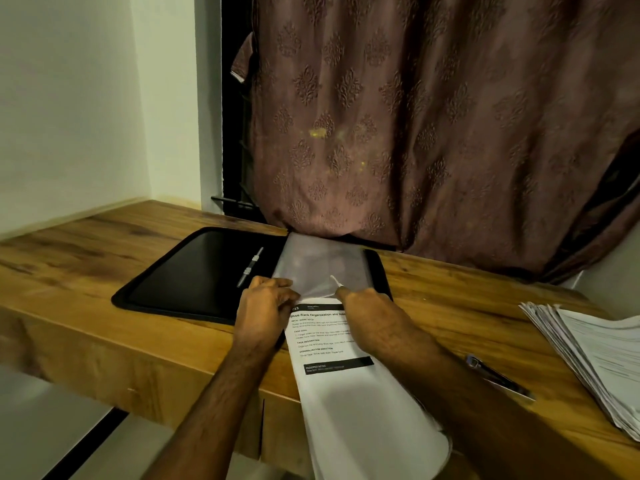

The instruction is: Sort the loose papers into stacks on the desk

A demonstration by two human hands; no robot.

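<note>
An open black folder (194, 271) lies on the wooden desk (86, 251). Its right half carries a clear plastic sleeve (318, 265). A printed white sheet (332, 348) lies with its top edge at the sleeve's mouth, and its lower part hangs over the desk's front edge. My left hand (265, 306) pinches the sleeve's near-left corner. My right hand (360, 306) grips the sleeve's edge at the right, next to the sheet's top. A fanned pile of loose papers (588, 355) sits at the desk's right end.
A pen (498, 377) lies on the desk between the sheet and the pile. A metal fastener strip (249, 266) runs along the folder's spine. A brown patterned curtain (433, 126) hangs behind the desk, touching the folder's back edge. A white wall (69, 98) closes the left side.
</note>
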